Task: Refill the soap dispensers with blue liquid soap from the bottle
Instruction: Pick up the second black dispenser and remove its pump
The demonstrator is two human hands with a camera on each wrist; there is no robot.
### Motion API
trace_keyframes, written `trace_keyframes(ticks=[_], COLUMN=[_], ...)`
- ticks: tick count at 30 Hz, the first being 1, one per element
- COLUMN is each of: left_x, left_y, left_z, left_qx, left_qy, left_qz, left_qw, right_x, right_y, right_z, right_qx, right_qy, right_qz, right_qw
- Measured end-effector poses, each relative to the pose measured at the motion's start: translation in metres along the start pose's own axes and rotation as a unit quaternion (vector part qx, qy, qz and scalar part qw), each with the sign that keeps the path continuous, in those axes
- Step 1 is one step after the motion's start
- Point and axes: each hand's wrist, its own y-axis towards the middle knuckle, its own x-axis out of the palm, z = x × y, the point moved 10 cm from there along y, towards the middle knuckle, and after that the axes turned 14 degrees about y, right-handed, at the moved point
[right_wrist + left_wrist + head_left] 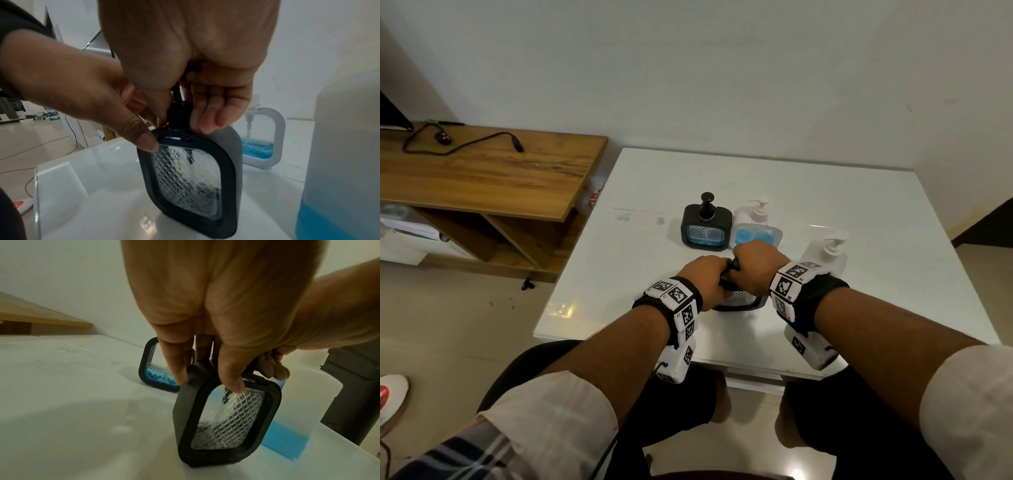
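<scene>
White table point(893, 240), both hands' fingers point(230, 369) curled on empty black dispenser point(226, 418), 2 dispensers point(707, 224) w/ blue soap, refill bottle point(825, 255).

Near the frame's centre, a black-framed dispenser point(739, 301) shows a clear, diamond-patterned window. Above it, another black dispenser point(707, 228) and a white one point(756, 229) hold blue soap. The white table point(859, 222) gleams; at upper left stands a brown wood-grain desk point(482, 171). Black-and-white checkered wristbands point(678, 305).
</scene>
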Motion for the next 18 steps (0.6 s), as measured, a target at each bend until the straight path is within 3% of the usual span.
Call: trace_keyframes(ticks=[18], left_x=[-0.003], left_y=[-0.003], left_z=[0.002], left_qx=[-0.009], left_qy=[0.011], left_qz=[-0.006], left_qw=[1.000], right_x=[-0.003], right_y=[-0.009], right_z=[-0.016], right_qx=[-0.036], right_qy=[-0.053], right_qz=[-0.023], right_qw=[0.998])
